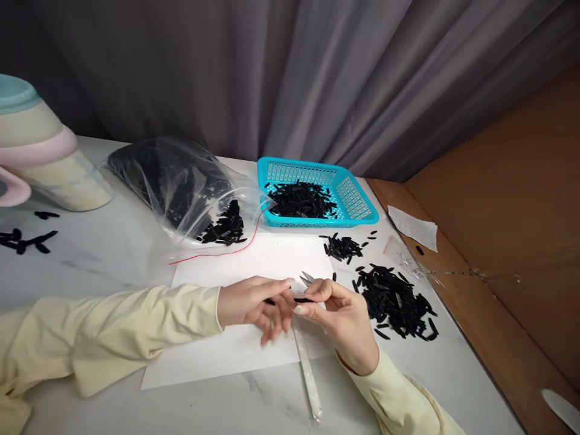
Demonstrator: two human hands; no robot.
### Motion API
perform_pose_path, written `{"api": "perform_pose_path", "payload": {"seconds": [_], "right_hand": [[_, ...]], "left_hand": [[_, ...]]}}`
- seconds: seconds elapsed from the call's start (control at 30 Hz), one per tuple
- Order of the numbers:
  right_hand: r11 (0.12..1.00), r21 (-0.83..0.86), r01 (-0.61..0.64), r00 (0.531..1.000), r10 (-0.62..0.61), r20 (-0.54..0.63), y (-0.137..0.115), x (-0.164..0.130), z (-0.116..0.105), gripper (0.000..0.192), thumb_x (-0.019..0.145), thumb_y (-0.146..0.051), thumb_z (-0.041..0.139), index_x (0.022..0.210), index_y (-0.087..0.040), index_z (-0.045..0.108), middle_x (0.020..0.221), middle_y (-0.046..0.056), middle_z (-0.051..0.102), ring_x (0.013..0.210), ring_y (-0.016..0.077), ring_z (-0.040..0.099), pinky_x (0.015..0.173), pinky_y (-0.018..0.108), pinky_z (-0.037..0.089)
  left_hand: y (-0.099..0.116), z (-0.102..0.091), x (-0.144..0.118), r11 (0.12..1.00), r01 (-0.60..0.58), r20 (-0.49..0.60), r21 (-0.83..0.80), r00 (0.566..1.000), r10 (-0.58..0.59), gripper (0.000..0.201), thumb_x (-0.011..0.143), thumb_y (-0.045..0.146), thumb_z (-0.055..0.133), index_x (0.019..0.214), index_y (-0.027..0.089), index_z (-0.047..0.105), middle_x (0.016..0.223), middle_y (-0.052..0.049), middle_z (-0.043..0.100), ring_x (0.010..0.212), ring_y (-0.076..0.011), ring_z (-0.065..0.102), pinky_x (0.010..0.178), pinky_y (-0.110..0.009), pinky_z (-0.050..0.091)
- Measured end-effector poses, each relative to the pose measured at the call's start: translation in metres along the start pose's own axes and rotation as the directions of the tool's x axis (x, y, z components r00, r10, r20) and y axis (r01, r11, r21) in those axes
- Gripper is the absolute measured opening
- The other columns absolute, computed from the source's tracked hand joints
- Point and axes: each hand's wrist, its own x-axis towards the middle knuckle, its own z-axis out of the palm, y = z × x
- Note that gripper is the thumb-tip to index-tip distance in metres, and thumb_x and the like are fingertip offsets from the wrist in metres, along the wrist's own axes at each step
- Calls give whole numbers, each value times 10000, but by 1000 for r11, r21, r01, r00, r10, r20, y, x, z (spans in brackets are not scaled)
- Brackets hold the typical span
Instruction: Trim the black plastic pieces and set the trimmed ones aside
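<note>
Fingers of both hands meet over the white sheet (235, 356) near the middle of the table. Right hand (342, 320) pinches a small black piece (302, 299) between thumb and fingertips, with small metal snips (308, 278) poking out just above it. Left hand (256, 305) lies flat-ish, fingers loosely curled, touching the same piece; forearms in pale yellow sleeves come in from the near side. Far off, a blue basket (357, 202) holds a heap of black pieces, and the clear bag (172, 181) to its left spills more. Another loose pile (396, 299) sits right of the hands.
</note>
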Motion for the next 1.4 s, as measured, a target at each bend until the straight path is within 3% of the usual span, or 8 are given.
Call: {"api": "perform_pose_path", "payload": {"seconds": [0.07,0.13,0.27,0.5,0.67,0.83,1.07,1.4], "right_hand": [[999,-11,44,999,-44,-31,1,-1,1,397,568,-293,803,485,-163,437,563,-24,501,561,108,466,551,246,403],[996,-30,84,996,-85,-24,2,-3,3,377,600,-299,787,489,-166,452,562,-19,511,564,114,475,556,255,405],[992,-52,119,993,-118,23,6,-7,7,314,665,-296,749,529,-171,495,599,-3,564,579,124,512,578,272,432],[978,-123,165,980,-149,133,5,-3,-4,88,718,-245,715,787,-199,685,733,25,680,670,157,605,641,285,488],[970,-142,199,962,-166,215,0,-1,-11,71,791,-184,632,793,-198,701,788,27,701,701,154,635,647,262,502],[985,-138,101,970,-67,234,-3,-1,-8,161,837,-248,575,750,-167,683,620,16,653,579,131,596,588,250,493],[997,-6,-76,964,75,256,-2,-3,-4,202,837,-307,571,752,-151,668,683,40,668,577,116,585,587,242,509],[995,40,-93,966,81,246,-3,-2,-3,160,830,-262,583,757,-152,674,626,15,632,557,101,562,573,226,495]], "left_hand": [[0,2,-2,994,-12,-9,106,1000,13,498,741,614,509,710,118,544,471,17,523,299,-45,344,286,-168,296],[0,4,-4,985,11,7,172,1000,-12,509,755,624,479,644,128,511,392,63,401,279,-17,202,256,-147,181],[3,6,-9,983,48,40,179,998,-56,471,765,602,492,608,163,427,375,106,256,294,-11,155,274,-133,117],[5,5,-11,997,36,26,75,999,-38,413,806,486,511,565,162,422,378,94,258,297,-12,150,266,-119,123],[7,3,-11,998,69,-19,7,997,-68,419,787,444,541,512,161,401,354,87,250,282,-12,148,252,-112,131],[7,1,-10,996,84,-42,-22,996,-85,425,785,421,531,475,158,406,330,75,250,268,-15,141,240,-114,136],[8,2,-10,995,89,-57,-43,994,-92,433,790,385,497,434,151,420,316,65,235,255,-20,140,231,-119,143],[8,3,-12,995,90,-78,-40,993,-93,423,794,355,455,427,145,433,323,59,243,255,-22,154,232,-120,162]]}}
